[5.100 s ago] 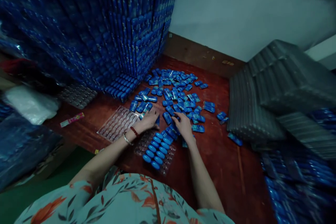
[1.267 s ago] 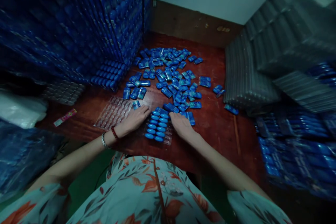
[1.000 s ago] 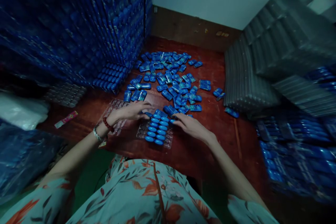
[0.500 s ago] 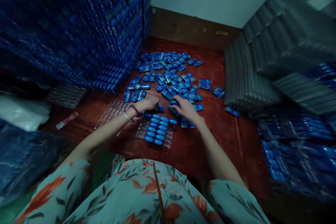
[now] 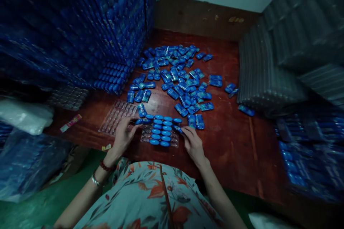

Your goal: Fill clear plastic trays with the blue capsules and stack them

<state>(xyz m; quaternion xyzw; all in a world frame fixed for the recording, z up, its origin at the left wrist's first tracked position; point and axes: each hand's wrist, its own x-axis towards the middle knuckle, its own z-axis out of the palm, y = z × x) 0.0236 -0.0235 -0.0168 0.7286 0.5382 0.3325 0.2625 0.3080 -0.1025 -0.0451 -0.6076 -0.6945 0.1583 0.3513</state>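
Red tabletop, frame centre: my left hand (image 5: 124, 134) pinches a blue piece (image 5: 139, 122) at the tray (image 5: 174, 139) left edge, right hand (image 5: 192, 142) fingers closed on another (image 5: 177, 128) at its right edge, long axes left-right.

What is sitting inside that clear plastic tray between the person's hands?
The clear tray holds rows of blue capsule-shaped packets, filling most pockets. A few pockets along its right side look empty. What lies under the tray is hidden.

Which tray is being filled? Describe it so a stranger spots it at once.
On the red wooden table, look at the near edge between the left hand and right hand. The clear blister tray there holds rows of blue pieces; the empty clear tray beside it holds none.
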